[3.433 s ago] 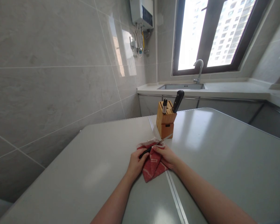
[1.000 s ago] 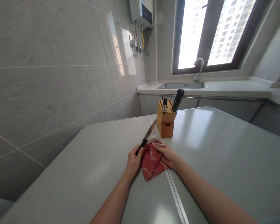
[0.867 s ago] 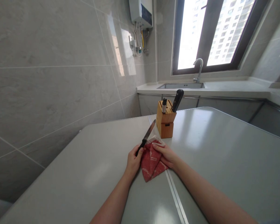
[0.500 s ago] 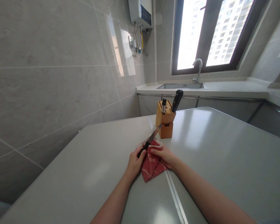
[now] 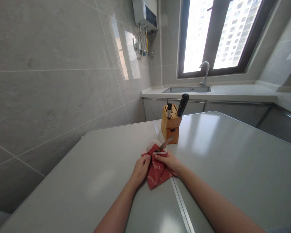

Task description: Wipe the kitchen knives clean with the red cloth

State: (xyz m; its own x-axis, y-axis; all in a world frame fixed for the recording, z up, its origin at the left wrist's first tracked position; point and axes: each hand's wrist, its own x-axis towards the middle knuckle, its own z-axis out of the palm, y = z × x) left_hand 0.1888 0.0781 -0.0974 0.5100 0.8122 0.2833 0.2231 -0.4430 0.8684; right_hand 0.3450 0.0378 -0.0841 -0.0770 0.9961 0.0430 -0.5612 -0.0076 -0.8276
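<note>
A small knife lies in the folds of a red cloth (image 5: 156,171) with a pale edge. The bare knife blade (image 5: 167,142) points up and right, toward the knife block. The cloth covers most of its black handle. My left hand (image 5: 140,169) is closed at the handle end, thumb on top; a bit of black shows beside the thumb. With thumb over the fold, my right hand (image 5: 171,162) grips the cloth around the knife from the right. Just beyond the blade tip stands the wooden knife block (image 5: 171,123), holding a large black-handled knife (image 5: 183,105) and a second black-and-silver handle (image 5: 169,110).
The grey-white table (image 5: 106,181) has a metal seam (image 5: 181,204) running under the cloth. Behind it is a counter with a sink (image 5: 188,89) and a faucet (image 5: 205,72) below a window. A water heater (image 5: 145,14) hangs on the tiled wall.
The knife has swung its tip to the right and sunk into the cloth. Its handle, bare before, is now mostly covered. My right hand has hardly moved.
</note>
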